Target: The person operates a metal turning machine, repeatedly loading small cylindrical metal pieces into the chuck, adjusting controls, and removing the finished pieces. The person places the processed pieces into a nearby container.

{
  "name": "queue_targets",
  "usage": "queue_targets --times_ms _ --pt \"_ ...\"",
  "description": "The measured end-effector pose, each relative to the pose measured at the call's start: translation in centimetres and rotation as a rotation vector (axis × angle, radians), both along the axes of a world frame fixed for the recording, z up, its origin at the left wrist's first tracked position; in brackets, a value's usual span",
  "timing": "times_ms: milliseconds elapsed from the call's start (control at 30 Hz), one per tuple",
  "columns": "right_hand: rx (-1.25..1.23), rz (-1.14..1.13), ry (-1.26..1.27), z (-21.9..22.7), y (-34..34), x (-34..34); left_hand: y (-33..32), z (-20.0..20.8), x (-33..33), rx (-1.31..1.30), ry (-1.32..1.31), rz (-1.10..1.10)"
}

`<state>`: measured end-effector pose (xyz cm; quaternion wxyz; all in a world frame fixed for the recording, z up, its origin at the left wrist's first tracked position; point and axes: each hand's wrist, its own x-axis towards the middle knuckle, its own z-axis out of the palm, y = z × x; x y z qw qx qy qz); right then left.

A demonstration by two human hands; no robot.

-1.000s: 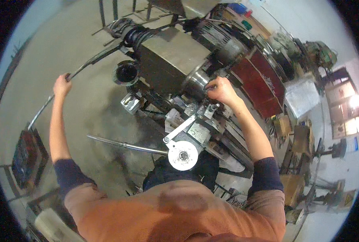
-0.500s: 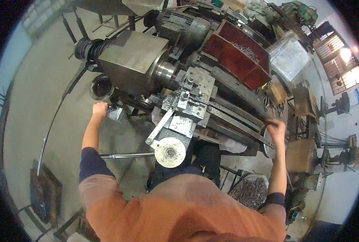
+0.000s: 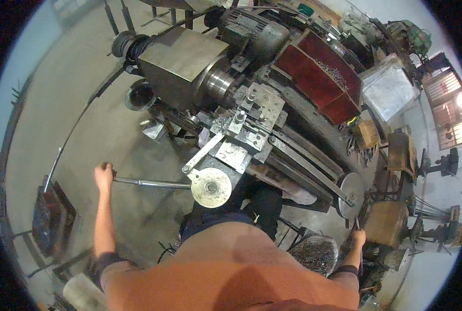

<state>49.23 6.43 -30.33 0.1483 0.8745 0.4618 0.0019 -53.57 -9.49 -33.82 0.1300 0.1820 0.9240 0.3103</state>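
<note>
A small lathe-like machine lies before me, with a shiny round chuck (image 3: 219, 84) at its headstock and a metal tool slide (image 3: 261, 106) beside it. Off to the left, my left hand (image 3: 104, 177) is closed round the end of a long metal lever (image 3: 150, 183). This lever reaches to the pale round disc (image 3: 211, 187) at the machine's front. At the right, my right hand (image 3: 359, 238) is closed on a thin handle (image 3: 357, 223) just below a grey handwheel (image 3: 350, 188). Part of its fingers is too small to make out.
Behind the slide stands a dark red tray (image 3: 316, 70) with metal shavings, near an electric motor (image 3: 257, 36). A stool (image 3: 314, 254) with a speckled seat is by my right side. Several wooden blocks (image 3: 385, 224) and machines line the right wall.
My left hand has come from beside the headstock nearer to me, onto the lever's end. My right hand has moved from the handwheel's upper rim down to the handle below it.
</note>
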Motion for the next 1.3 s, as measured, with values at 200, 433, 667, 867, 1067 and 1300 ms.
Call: queue_targets --times_ms 200,433,667,867,1067,1300 --pt "0.075 -0.2 0.108 3.5 -4.2 -11.2 0.2 0.9 5.2 0.596 -0.046 0.347" --pt "0.342 -0.152 0.163 -1.1 -7.9 -10.6 4.1 -0.2 3.7 0.734 -0.09 0.339" --pt "0.296 -0.137 0.174 -1.1 -8.0 -10.2 4.4 0.1 3.1 0.639 -0.064 0.31" --pt "0.391 -0.092 0.165 0.9 -7.7 -13.3 4.4 0.6 4.7 0.84 -0.245 0.491" --pt "0.218 -0.016 -0.036 -0.4 -5.5 -5.7 7.6 0.8 8.3 0.881 -0.355 0.562" --pt "0.189 0.085 0.038 -0.4 -2.5 -1.9 17.8 2.2 8.1 0.572 -0.17 -0.063"
